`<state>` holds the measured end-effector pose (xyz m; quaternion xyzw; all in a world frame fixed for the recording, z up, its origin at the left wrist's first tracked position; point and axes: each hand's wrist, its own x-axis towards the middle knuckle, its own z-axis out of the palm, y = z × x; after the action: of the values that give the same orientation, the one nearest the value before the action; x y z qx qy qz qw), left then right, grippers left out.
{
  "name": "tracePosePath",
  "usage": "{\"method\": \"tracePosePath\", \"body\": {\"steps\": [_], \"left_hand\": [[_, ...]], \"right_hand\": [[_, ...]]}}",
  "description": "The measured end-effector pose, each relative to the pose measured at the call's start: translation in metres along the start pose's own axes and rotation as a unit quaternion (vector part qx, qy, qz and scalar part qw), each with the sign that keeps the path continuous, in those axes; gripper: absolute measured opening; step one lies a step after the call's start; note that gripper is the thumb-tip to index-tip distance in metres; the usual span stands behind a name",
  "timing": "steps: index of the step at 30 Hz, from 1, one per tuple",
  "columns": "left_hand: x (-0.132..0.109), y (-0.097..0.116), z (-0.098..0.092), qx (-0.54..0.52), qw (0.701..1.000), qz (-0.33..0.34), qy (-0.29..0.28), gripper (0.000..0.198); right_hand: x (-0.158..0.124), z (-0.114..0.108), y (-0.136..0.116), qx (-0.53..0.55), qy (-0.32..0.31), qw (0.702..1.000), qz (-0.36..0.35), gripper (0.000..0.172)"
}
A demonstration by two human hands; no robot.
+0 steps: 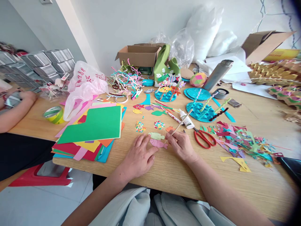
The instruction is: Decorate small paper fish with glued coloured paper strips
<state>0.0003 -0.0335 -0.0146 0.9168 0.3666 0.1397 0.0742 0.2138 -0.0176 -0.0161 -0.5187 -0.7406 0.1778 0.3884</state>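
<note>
My right hand (181,146) pinches a thin wooden stick (184,118), its lower tip near the tail of a pink paper fish (157,143). Spread on the table beside that fish, my left hand (140,154) has its fingertips at the head end. A pale green paper fish (156,136) lies just above the pink one, and a small orange fish (169,129) sits past my right fingers. Farther back are two piles of tiny paper bits (159,124), plus a green fish (159,113), a yellow fish (137,111) and other cut-out fish.
Red-handled scissors (205,138) and a white glue bottle (187,120) lie right of my hand, before blue decorated discs (199,112). Paper scraps (242,139) cover the right side. Coloured sheets (103,121) and tape (53,115) are left. Another person's arm (16,111) shows far left.
</note>
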Motion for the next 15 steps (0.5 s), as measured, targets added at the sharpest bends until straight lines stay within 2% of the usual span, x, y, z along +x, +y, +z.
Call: {"method": "tracePosePath", "body": {"steps": [3, 10, 15], "left_hand": [[0.0000, 0.0000, -0.0006, -0.002, 1.000, 0.001, -0.001, 0.034], [0.0000, 0.0002, -0.0007, -0.004, 1.000, -0.002, 0.001, 0.034], [0.0003, -0.0003, 0.0001, -0.003, 1.000, 0.001, -0.002, 0.034]], "right_hand": [[0.0003, 0.0005, 0.0004, -0.007, -0.018, 1.000, -0.006, 0.036], [0.0000, -0.0015, 0.0004, -0.018, 0.016, 1.000, -0.007, 0.033], [0.0005, -0.0012, -0.0013, -0.017, -0.001, 1.000, -0.024, 0.035]]}}
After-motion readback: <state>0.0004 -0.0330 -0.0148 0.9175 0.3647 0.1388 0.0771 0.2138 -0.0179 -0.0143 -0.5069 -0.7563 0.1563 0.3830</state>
